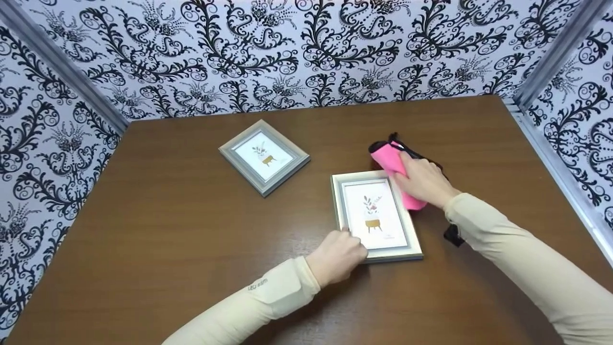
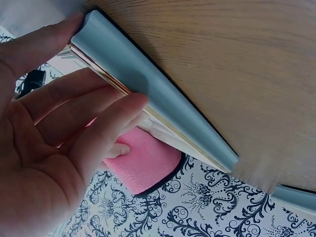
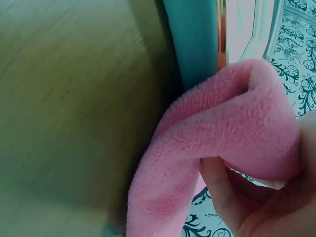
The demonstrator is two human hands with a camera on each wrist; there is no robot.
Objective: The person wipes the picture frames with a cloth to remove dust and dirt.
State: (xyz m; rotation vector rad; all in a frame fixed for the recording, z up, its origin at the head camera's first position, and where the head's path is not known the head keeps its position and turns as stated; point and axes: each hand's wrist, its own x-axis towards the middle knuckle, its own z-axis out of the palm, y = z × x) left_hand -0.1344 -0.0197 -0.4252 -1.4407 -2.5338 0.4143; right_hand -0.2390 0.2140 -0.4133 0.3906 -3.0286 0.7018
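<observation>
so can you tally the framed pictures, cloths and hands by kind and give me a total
Framed pictures: 2, the far framed picture and the near framed picture
Cloths: 1, the pink cloth
Hands: 2, the left hand and the right hand
Total: 5

Bright, even light in the head view; I catch soft glare on the brown wooden tabletop (image 1: 268,230) around six o'clock, shadows below the cream sleeves (image 1: 517,251) at four and six. Left wrist: smeary patches, ten and four o'clock. Right wrist dimmer, greenish; tabletop soft, pink fleecy cloth (image 3: 222,118) sharper, dark shadow beside picture frame (image 3: 195,44) at twelve.
</observation>
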